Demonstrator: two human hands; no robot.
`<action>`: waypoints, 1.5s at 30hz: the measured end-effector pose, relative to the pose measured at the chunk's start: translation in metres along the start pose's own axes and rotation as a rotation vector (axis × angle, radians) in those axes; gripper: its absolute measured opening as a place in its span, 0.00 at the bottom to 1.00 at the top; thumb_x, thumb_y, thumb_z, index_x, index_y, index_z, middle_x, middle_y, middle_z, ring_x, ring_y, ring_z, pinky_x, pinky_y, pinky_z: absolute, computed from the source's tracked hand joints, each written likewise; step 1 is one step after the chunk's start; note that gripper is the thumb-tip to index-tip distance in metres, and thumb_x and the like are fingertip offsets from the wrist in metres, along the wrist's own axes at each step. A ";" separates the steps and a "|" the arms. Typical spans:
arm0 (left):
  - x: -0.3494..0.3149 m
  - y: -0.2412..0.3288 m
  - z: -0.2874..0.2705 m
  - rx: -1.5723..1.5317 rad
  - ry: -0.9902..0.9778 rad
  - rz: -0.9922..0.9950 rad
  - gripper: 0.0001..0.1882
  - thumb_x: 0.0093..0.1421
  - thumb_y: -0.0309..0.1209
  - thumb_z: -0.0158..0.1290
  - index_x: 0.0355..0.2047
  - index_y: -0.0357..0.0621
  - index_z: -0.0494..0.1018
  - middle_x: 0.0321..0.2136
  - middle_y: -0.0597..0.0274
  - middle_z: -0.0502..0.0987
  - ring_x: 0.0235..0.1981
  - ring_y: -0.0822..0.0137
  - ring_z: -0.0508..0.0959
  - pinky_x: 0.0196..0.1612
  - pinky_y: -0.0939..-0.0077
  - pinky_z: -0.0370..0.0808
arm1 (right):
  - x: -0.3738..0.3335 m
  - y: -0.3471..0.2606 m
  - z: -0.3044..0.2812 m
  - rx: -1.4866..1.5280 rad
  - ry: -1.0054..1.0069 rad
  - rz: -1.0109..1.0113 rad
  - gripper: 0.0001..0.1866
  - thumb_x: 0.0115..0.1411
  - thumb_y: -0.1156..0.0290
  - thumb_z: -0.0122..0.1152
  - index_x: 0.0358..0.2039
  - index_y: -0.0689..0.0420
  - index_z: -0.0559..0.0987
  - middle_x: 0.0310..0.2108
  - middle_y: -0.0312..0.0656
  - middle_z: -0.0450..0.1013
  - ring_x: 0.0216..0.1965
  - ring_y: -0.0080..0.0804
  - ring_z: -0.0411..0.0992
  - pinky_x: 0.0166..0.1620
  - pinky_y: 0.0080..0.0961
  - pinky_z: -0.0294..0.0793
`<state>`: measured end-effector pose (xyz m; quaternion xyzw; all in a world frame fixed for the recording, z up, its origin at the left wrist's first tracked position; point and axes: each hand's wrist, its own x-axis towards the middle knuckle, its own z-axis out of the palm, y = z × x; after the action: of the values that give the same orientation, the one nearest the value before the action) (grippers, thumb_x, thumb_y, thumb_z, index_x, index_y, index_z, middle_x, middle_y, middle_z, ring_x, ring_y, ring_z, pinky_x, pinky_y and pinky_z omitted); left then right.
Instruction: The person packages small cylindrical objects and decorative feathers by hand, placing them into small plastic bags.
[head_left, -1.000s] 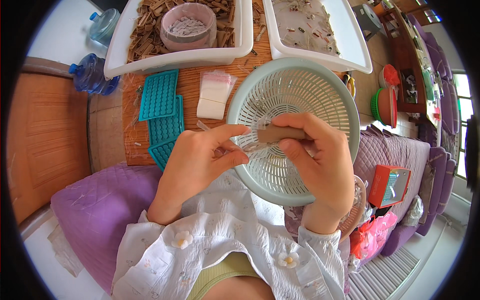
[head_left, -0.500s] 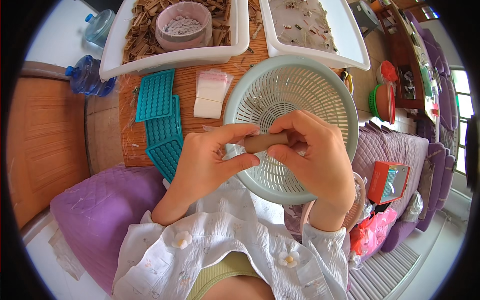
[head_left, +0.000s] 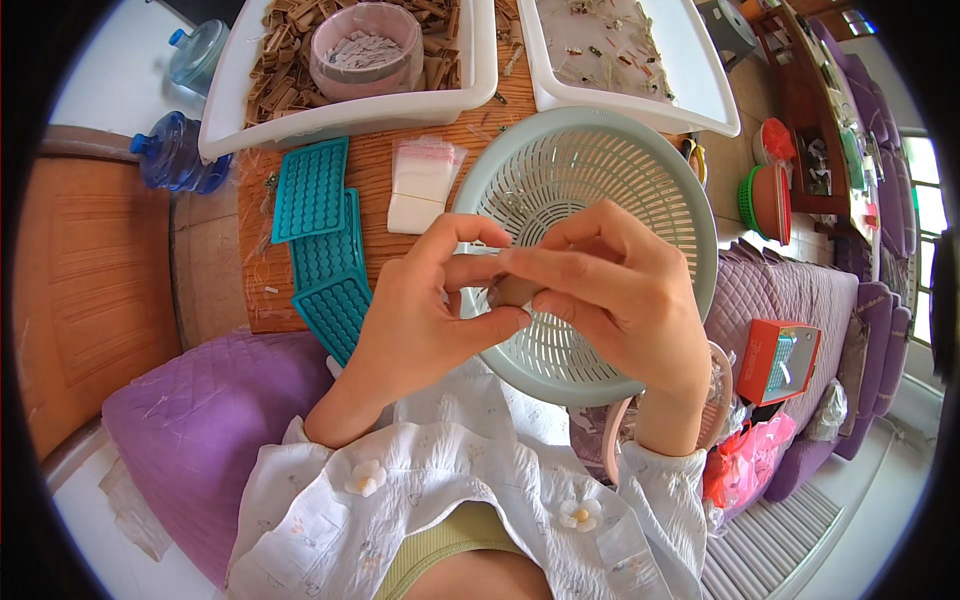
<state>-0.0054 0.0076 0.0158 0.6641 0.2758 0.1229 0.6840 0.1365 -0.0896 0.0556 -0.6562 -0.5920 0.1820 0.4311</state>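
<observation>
Over the near left part of a pale green plastic basket [head_left: 690,170] my two hands meet. Between them is a small brown tube-shaped piece [head_left: 513,292], mostly covered by fingers. My left hand [head_left: 415,295] is closed around its left end, thumb below and fingers above. My right hand [head_left: 630,300] grips it from the right, with its index finger stretched across to the left fingertips. Whether a clear film wraps the piece, I cannot tell. Beyond my left hand lies a stack of small clear plastic bags [head_left: 418,185] on the wooden table [head_left: 370,240].
A white bin [head_left: 240,130] of brown pieces, with a pink tub [head_left: 400,62] inside, stands at the far left. Another white bin [head_left: 705,110] holds small bits. Teal moulded trays [head_left: 310,190] overlap at the left. A red box [head_left: 765,365] lies on the purple sofa.
My right hand has shifted left along the brown piece, and its index finger now reaches to my left fingertips. More of the piece is covered than before.
</observation>
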 end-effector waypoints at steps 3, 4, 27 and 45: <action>0.005 -0.008 0.001 -0.168 -0.093 0.041 0.25 0.41 0.23 0.60 0.40 0.45 0.62 0.27 0.63 0.78 0.16 0.86 0.66 0.17 0.91 0.59 | 0.001 0.008 0.000 0.021 0.021 -0.029 0.10 0.42 0.77 0.62 0.28 0.54 0.77 0.22 0.36 0.68 0.22 0.31 0.69 0.24 0.23 0.69; 0.006 -0.007 0.001 -0.168 -0.093 0.040 0.25 0.41 0.23 0.60 0.40 0.45 0.62 0.27 0.63 0.78 0.16 0.86 0.66 0.17 0.91 0.59 | 0.001 0.011 -0.001 0.022 0.022 -0.028 0.10 0.42 0.77 0.62 0.28 0.54 0.77 0.22 0.36 0.68 0.22 0.31 0.69 0.24 0.23 0.69; 0.029 -0.008 0.007 -0.558 -0.074 0.190 0.24 0.46 0.19 0.57 0.44 0.39 0.61 0.33 0.54 0.76 0.34 0.72 0.76 0.34 0.85 0.74 | -0.002 0.039 -0.002 0.191 -0.161 -0.047 0.25 0.40 0.75 0.66 0.42 0.57 0.71 0.46 0.47 0.62 0.47 0.42 0.64 0.43 0.31 0.70; 0.036 0.006 -0.016 0.101 -0.052 0.287 0.04 0.52 0.25 0.53 0.28 0.37 0.72 0.22 0.65 0.75 0.24 0.79 0.73 0.25 0.87 0.69 | -0.022 0.008 0.004 0.262 -0.118 0.428 0.34 0.43 0.79 0.61 0.52 0.58 0.59 0.31 0.50 0.73 0.34 0.43 0.73 0.31 0.27 0.71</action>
<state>0.0167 0.0404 0.0150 0.7333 0.1661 0.1880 0.6320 0.1330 -0.1078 0.0412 -0.6933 -0.4350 0.3823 0.4289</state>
